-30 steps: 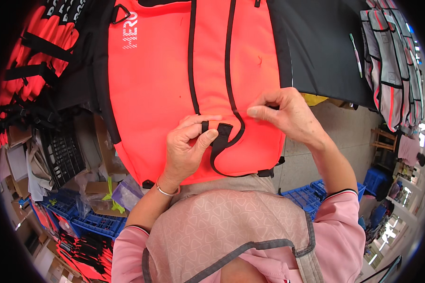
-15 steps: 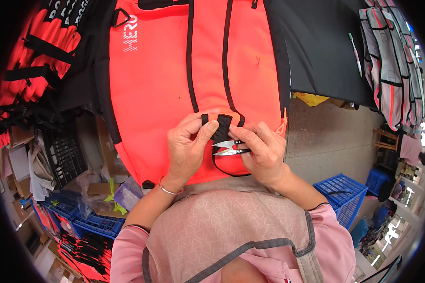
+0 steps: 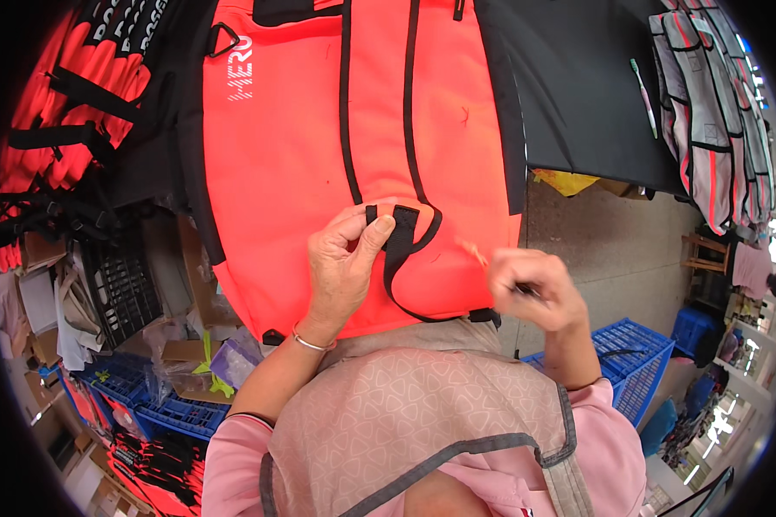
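A large bright orange-red bag (image 3: 272,172) with black trim lies in front of me. My left hand (image 3: 341,267) is closed, thumb and fingers pinching a black webbing strap (image 3: 396,246) at the end of the bag's middle panel. The strap loops down toward the bag's near edge. Off the bag's right edge, my right hand (image 3: 539,291) is curled in a fist and smeared by motion. Dark thread snips (image 3: 526,289) show in it only in part; their blades are hidden. An orange cord (image 3: 472,252) ends close to its fingers; whether they touch it I cannot tell.
Black cloth (image 3: 586,95) covers the table. A toothbrush (image 3: 644,99) and a stack of grey bag pieces (image 3: 707,112) lie at right. Orange bag parts (image 3: 69,121) pile up at left. Blue crates (image 3: 634,353) stand low on both sides.
My right hand has left the strap and moved right and toward me with the snips. The orange cord now lies nearer the hand. My left hand keeps its pinch.
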`<state>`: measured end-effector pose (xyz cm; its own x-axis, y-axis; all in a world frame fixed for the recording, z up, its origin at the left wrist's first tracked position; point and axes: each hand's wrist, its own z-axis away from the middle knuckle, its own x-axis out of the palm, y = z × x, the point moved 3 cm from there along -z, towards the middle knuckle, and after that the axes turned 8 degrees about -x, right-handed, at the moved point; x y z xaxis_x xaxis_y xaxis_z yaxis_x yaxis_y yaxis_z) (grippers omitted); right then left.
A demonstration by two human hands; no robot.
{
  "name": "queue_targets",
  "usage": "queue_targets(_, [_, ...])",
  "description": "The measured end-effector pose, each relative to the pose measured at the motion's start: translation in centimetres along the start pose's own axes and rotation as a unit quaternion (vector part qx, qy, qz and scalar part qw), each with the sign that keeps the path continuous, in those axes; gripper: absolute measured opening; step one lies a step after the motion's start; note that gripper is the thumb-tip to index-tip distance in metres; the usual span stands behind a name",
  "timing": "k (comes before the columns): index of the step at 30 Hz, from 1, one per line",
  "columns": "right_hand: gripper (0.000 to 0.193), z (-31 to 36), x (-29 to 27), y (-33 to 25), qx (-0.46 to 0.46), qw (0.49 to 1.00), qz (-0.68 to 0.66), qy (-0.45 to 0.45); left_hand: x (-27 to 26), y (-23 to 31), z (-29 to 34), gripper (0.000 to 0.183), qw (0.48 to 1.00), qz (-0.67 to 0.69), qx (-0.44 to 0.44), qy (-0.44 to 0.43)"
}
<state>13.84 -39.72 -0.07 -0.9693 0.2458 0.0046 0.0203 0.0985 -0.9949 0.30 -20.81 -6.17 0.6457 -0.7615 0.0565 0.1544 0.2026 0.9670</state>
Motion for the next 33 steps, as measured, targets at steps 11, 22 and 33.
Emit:
queue_targets(11, [0.051,0.5,1.4,-1.9,-0.014,0.869,0.401,0.288,3.2,1.4,-0.6,0.02,0.992,-0.07,0.033,-0.1])
queue_targets(22, [0.044,-2.6,0.6,-0.7,-0.084,0.932,0.313,0.164,2.5,3.0,-2.0,0.024,0.928,-0.248,0.278,-0.01])
queue_targets(33, [0.024,-9.7,-3.3,4.9,0.188,0.948,-0.197,0.168,3.4,1.5,-3.1,0.027,0.974,0.008,-0.033,-0.225])
